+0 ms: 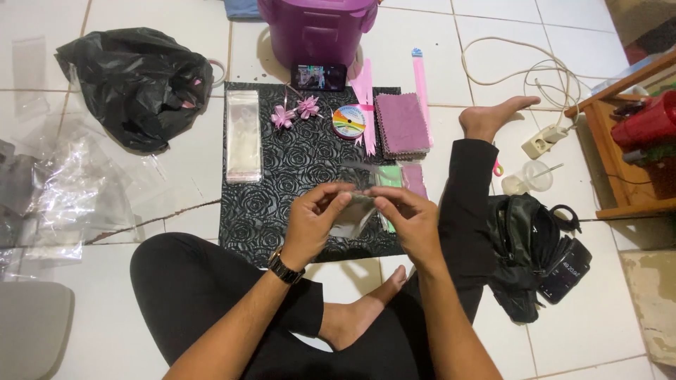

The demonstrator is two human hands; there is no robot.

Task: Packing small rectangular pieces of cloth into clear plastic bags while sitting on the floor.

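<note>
Above the black rose-patterned mat (282,183), the left hand (313,218) and right hand (412,218) each pinched the small clear bag (354,214) closed-fingered, a slippery film likely to slide free or crease.

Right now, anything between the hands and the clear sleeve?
No. Left hand and right hand both already pinch the clear sleeve above the black mat; nothing visible sits between them.

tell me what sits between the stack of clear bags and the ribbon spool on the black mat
In the head view, two small pink ribbon bows lie between the stack of clear bags and the ribbon spool on the black mat.
</note>
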